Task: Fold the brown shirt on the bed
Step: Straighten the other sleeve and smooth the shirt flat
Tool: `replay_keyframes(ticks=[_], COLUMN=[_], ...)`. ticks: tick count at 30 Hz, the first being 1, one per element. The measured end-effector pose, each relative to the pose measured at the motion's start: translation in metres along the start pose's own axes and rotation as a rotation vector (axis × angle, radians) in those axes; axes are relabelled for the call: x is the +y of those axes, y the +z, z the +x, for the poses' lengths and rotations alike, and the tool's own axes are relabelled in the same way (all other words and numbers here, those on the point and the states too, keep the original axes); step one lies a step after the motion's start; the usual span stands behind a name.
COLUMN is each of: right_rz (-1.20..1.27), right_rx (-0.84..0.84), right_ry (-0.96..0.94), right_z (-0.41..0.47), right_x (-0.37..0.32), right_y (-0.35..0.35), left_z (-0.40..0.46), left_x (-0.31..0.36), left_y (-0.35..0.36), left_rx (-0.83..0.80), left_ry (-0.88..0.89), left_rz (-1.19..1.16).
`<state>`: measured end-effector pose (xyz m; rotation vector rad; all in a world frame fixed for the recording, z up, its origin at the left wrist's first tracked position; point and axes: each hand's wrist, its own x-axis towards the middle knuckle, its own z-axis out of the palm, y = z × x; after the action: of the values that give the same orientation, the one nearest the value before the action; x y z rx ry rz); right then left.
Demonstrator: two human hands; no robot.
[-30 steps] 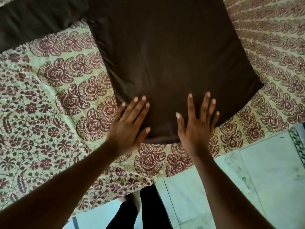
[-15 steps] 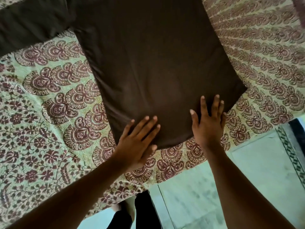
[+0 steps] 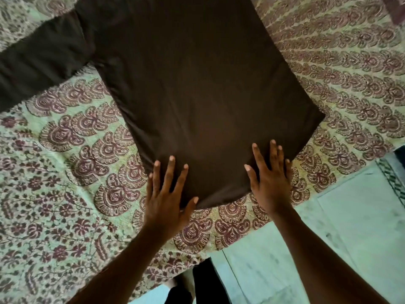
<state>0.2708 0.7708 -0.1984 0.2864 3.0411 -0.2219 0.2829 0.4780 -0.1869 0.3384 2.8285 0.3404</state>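
1. Your left hand (image 3: 167,199) lies flat, fingers spread, gripping nothing, on the near left hem.
2. The brown shirt (image 3: 197,88) is spread on the patterned bed (image 3: 54,194).
3. Your right hand (image 3: 270,183) presses open-palmed on the near right hem.

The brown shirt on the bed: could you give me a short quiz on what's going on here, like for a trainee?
1. True or false: both hands lie flat and open on the brown shirt.
2. Which hand is nearer the shirt's near right corner? A) left hand B) right hand
3. Fill in: a sleeve stretches out to the ____ of the picture.

Key:
1. True; fingers spread, nothing pinched.
2. B.
3. Left. It lies over the patterned bedspread.
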Motion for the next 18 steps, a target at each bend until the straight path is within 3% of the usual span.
replay_keyframes(ticks=[3, 9, 15, 18], right_rz=[-0.001, 0.016, 0.177, 0.37], right_rx=[-0.006, -0.176, -0.162, -0.094], right_ry=[-0.017, -0.302, -0.198, -0.19], right_z=[0.001, -0.03, -0.067, -0.051], right_x=[-0.012, -0.055, -0.07, -0.108], right_y=[-0.007, 0.003, -0.011, -0.02], left_z=[0.004, 0.002, -0.019, -0.016], left_x=[0.001, -0.007, -0.021, -0.035], left_y=[-0.004, 0.003, -0.007, -0.018], left_rx=[0.029, -0.025, 0.024, 0.179], left_ry=[0.017, 0.145, 0.161, 0.011], left_rz=[-0.011, 0.074, -0.139, -0.335])
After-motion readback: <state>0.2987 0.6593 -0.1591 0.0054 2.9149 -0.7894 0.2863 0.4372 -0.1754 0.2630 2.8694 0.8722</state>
